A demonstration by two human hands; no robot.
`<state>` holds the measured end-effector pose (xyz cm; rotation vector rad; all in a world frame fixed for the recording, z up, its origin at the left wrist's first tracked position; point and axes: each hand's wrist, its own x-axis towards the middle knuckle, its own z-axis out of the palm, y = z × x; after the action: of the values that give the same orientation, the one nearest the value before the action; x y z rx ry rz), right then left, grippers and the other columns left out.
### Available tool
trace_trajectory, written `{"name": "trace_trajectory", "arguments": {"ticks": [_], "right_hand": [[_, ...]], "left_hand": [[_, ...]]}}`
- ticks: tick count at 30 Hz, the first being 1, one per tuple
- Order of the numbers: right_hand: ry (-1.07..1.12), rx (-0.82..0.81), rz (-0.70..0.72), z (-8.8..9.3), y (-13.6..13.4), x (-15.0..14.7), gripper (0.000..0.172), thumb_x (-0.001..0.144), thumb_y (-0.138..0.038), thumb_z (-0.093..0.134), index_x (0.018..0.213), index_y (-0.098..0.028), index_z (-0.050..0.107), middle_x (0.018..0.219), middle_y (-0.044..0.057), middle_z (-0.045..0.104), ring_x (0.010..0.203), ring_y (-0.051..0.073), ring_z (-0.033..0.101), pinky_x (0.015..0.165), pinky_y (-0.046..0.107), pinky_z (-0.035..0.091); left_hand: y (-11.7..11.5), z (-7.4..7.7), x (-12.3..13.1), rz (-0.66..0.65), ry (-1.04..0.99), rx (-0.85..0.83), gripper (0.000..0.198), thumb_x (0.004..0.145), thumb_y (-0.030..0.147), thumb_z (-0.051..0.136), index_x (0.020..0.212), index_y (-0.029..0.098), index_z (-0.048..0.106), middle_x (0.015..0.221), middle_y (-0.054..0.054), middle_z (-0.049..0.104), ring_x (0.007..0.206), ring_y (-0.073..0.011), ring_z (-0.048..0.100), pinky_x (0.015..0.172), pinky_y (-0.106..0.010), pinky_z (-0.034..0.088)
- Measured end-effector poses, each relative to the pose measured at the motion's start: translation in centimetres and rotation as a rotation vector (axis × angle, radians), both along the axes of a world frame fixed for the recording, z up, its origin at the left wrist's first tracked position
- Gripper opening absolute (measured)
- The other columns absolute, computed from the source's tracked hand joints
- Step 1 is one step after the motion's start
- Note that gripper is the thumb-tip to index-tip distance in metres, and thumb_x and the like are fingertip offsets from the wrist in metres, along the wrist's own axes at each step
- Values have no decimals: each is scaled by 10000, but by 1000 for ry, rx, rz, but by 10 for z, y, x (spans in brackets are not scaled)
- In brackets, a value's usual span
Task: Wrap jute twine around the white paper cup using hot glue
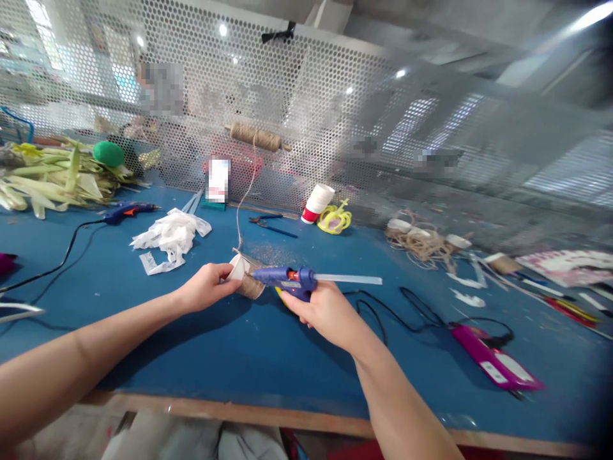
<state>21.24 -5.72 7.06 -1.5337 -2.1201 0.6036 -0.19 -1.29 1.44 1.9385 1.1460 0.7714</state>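
Perforated metal panel (201, 76) is standing along the back of a blue tabletop (191, 364), with ceiling lights glowing beyond it. Twine spool (255, 136) is hanging on the panel; one strand (238, 220) is trailing from it down to a paper cup (251, 287) near the middle of the table. Cup is tilting onto its side, its white mouth facing left, twine wrapping around its body.

Left hand (208, 287): thumb and fingers are pinching the cup at its rim. Right hand (325, 313): fingers are closing around the handle of a blue glue gun (287, 278), a translucent glue stick (349, 279) protruding from its rear. Nozzle is pointing left at the cup's twine-covered side; cannot tell whether it is touching.

Surroundings: crumpled white plastic (170, 233) is lying beyond the left hand, near a second glue gun (124, 212). Pliers (272, 225) are resting behind the cup, jaws parted. Stacked cups (318, 201) are leaning beside a yellow openwork piece (335, 218). Farther right, tangled twine (421, 246) is lying among more cups; a magenta power strip (495, 358) is sitting nearer the front edge.
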Motion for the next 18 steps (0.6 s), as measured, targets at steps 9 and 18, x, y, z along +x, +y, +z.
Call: {"name": "trace_trajectory", "arguments": {"ticks": [9, 18], "right_hand": [[55, -48, -56, -1, 4, 2, 174, 758, -298, 501, 690, -152, 566, 424, -27, 506, 386, 103, 497, 445, 211, 422], [68, -51, -79, -5, 10, 3, 200, 759, -302, 497, 615, -165, 509, 398, -28, 495, 339, 90, 464, 410, 205, 412]], "left_hand": [[-1, 2, -1, -50, 60, 52, 285, 754, 342, 422, 720, 105, 575, 635, 15, 496, 612, -110, 422, 562, -211, 329], [2, 0, -4, -87, 63, 55, 265, 762, 332, 422, 704, 107, 549, 617, 28, 443, 596, -97, 383, 545, -203, 313]]}}
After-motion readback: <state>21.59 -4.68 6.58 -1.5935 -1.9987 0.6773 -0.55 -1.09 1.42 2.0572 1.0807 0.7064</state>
